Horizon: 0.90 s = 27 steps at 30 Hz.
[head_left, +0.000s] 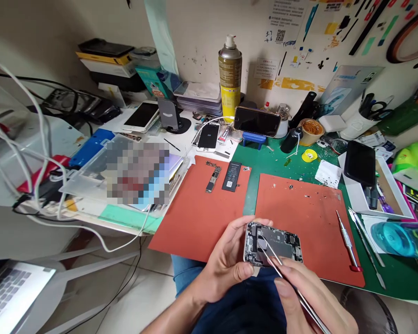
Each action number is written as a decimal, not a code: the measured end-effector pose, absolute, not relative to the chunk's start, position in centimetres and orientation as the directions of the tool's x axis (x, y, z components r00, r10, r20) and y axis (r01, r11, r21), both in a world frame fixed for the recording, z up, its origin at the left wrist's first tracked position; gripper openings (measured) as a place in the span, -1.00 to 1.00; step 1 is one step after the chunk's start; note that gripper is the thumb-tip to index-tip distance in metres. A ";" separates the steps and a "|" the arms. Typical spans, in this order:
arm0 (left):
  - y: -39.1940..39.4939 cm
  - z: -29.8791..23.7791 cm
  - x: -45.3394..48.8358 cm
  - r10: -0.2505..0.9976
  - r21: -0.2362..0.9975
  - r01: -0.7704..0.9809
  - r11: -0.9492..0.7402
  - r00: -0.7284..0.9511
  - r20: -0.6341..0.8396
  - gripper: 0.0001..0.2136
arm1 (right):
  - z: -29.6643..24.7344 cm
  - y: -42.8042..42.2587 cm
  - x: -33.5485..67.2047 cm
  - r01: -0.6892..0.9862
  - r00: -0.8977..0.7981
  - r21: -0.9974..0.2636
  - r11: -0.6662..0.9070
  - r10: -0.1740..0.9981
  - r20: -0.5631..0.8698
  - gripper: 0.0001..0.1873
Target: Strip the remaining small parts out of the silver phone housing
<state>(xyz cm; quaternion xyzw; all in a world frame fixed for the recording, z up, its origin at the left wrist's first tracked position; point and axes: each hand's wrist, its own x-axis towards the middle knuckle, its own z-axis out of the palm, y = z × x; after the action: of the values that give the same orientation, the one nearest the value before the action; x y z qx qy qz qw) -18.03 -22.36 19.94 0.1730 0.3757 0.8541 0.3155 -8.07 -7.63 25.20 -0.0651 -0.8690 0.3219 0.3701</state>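
My left hand [226,260] grips the left end of an opened phone body [273,243], held level above my lap at the front edge of the desk. Its bare inner parts face up. My right hand [310,297] pinches a pair of thin metal tweezers [282,266], whose tips reach into the phone's left half. On the left red mat [191,218] lie a black phone battery [231,176] and a narrow circuit board [213,178], well beyond both hands.
A second red mat [310,222] holds small screws and a red-tipped screwdriver [347,242]. A teal bottle [402,239] lies at right. A spray can [230,76], a propped phone [257,121], a white phone screen [208,137] and a laptop [10,292] surround the desk.
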 end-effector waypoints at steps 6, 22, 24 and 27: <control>-22.2 20.2 -18.2 0.663 0.734 -0.407 -0.543 -0.744 0.078 -0.42 | 23.6 -8.6 -9.1 -0.263 -0.677 -0.613 0.745 0.310 0.668 -0.78; -22.0 20.1 -18.3 0.656 0.738 -0.404 -0.540 -0.751 0.069 -0.41 | 23.1 -8.7 -9.7 -0.301 -0.666 -0.622 0.723 0.307 0.680 -0.75; -22.0 20.2 -18.4 0.654 0.737 -0.402 -0.543 -0.754 0.070 -0.42 | 23.0 -8.7 -9.8 -0.304 -0.659 -0.616 0.727 0.307 0.687 -0.79; -22.0 20.2 -18.5 0.654 0.737 -0.404 -0.542 -0.754 0.067 -0.41 | 22.6 -8.6 -9.8 -0.317 -0.630 -0.589 0.743 0.299 0.716 -0.84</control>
<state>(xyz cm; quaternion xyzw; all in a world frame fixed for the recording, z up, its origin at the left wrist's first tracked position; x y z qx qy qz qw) -18.46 -21.95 20.23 0.1699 0.3672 0.8614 0.3072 -9.85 -8.65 22.57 0.0055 -0.8287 0.3585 0.4299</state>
